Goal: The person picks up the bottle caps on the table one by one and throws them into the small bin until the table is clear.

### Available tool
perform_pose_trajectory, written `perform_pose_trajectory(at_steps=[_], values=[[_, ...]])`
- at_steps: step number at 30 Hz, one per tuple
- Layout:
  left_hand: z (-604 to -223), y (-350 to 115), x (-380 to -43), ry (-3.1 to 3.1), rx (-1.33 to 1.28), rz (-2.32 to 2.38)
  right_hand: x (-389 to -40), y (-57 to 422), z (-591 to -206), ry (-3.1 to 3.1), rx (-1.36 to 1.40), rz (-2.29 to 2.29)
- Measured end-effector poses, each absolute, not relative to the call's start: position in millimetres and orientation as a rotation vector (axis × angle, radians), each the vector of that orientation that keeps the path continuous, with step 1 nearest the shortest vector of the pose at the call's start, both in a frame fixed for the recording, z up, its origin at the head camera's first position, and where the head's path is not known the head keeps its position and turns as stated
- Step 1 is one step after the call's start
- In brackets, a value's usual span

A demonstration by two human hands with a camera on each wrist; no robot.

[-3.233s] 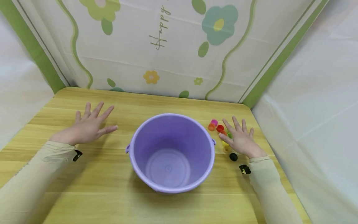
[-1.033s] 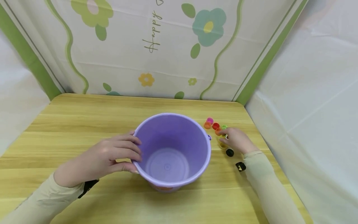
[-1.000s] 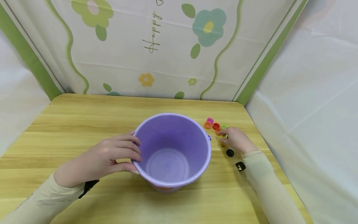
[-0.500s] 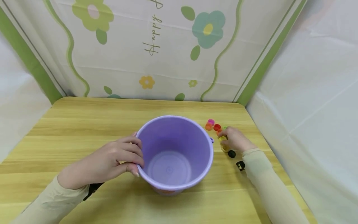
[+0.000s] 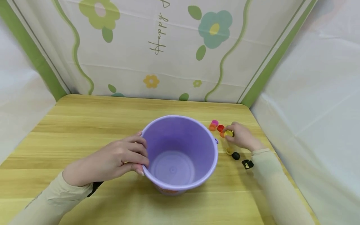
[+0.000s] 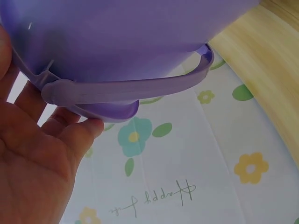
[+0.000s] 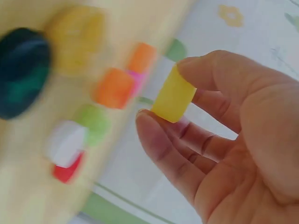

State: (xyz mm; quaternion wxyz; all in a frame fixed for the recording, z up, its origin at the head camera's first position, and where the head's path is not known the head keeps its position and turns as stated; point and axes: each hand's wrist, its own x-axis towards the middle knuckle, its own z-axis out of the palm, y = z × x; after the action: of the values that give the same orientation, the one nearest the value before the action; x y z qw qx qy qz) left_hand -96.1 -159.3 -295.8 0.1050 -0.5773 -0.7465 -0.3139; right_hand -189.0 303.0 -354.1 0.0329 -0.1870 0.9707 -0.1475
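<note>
My left hand (image 5: 112, 157) grips the left rim of a purple bucket (image 5: 180, 137), its fingers hooked over the edge. In the left wrist view the bucket's handle (image 6: 140, 88) hangs along the outer wall beside my hand. My right hand (image 5: 242, 137) is to the right of the bucket, pinching a yellow bottle cap (image 7: 174, 95) between thumb and fingertip. Below and around that hand lie more caps: pink (image 5: 215, 122), orange (image 5: 212, 127), red (image 5: 220, 128), dark yellow (image 5: 229, 151) and black (image 5: 236, 156). A green cap (image 7: 93, 123) and a white one (image 7: 66, 142) show in the right wrist view.
The wooden tabletop (image 5: 92, 125) carries the bucket and caps. A flower-printed cloth (image 5: 135, 56) rises behind its far edge, and a white sheet (image 5: 315, 125) hangs along the right side.
Both hands were spread over the table at first. The left took hold of the bucket's rim, tilting it slightly; the right reached down to the caps and has picked up the yellow one.
</note>
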Motion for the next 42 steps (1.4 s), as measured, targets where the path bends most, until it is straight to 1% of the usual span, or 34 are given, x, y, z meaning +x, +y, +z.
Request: perform_pose_trajectory(at_steps=[9, 18, 23, 34, 42], values=[[-298, -159, -98, -2.128, -1.733, -0.891, -178, 282, -293, 3.104, -0.746, -0.505], [-297, -160, -98, -2.096, -1.713, -0.903, -162, 249, -253, 3.201, -1.075, -0.523], [-299, -160, -98, -2.094, -1.711, -0.911, -154, 225, -238, 3.17, -1.177, -0.548], [-301, -162, -97, -2.111, -1.709, -0.913, -154, 176, -216, 2.997, -1.417, -0.476], [-299, -161, -98, -2.12, -1.71, -0.889, -148, 141, -213, 2.821, -1.585, -0.392]])
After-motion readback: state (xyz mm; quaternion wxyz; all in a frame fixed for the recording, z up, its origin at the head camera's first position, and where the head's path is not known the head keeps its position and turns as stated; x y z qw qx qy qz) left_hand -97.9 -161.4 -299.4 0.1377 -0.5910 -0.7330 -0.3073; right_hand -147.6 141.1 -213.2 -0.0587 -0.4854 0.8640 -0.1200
